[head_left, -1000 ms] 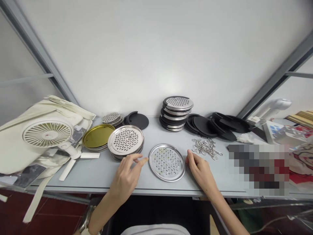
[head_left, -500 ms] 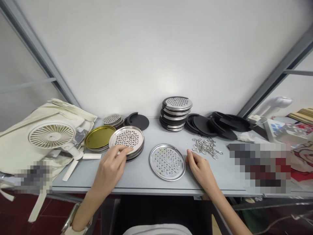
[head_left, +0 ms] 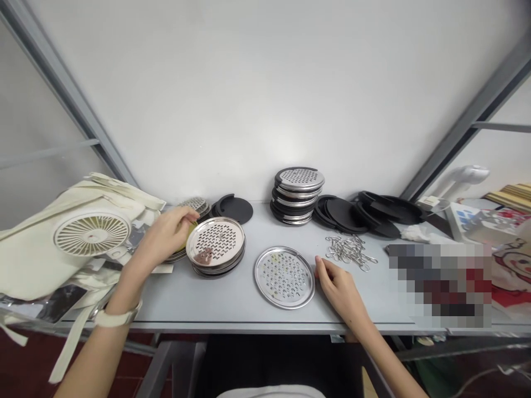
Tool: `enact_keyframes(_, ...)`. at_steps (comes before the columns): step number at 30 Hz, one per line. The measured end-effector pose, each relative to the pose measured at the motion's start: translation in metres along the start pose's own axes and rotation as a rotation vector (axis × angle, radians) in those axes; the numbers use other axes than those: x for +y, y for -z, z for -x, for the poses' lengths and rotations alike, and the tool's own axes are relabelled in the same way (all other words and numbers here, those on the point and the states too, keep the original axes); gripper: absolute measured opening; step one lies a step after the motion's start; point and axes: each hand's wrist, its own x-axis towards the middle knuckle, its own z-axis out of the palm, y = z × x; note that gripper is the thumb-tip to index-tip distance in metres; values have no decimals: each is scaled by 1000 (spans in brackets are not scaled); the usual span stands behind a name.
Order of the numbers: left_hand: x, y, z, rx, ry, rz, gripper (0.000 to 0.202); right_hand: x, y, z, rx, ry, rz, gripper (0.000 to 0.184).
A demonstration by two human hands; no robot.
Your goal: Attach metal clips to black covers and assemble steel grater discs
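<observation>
My left hand is over the stack of gold round plates, mostly covering them. Its fingers are bent but apart, and nothing shows in them. Beside it stands a stack of round metal grater discs; the top one reflects brownish patches. A single round grater disc lies flat in front of me, its holes surrounded by raised teeth. My right hand rests on the table close to this disc's right rim, fingers curled in with thumb against forefinger and nothing visible in them.
Behind are small grater discs, black round lids and a tall stack of graters in black holders. More black holders and a heap of metal clips lie right. A white fan stands left on cream cloth bags.
My left hand has moved left and away from me, off the grater stack to the gold plates. My right hand stays beside the single grater disc.
</observation>
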Motion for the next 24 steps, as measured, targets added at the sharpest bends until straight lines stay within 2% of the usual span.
enact_keyframes(3,-2,-11,-25,-102,-8,7,22,0,0,0,-1,9,4,47)
enact_keyframes(6,3,-20,-34,-180,-1,56,23,0,1,1,-6,2,4,46)
enact_keyframes(10,28,-20,-17,-279,-99,198,29,0,0,1,-25,-18,10,45)
enact_keyframes(13,48,-21,3,-445,-163,256,29,1,-1,0,-27,-17,18,44)
enact_keyframes(14,51,-23,10,-468,-183,259,29,2,-1,0,-25,-13,20,44)
enact_keyframes(17,54,-30,23,-444,-224,219,20,2,-1,0,-21,0,22,44)
enact_keyframes(21,49,-36,32,-387,-189,226,13,2,-1,1,-19,-1,24,44)
enact_keyframes(24,49,-37,34,-324,-250,168,10,1,0,1,-15,7,24,45)
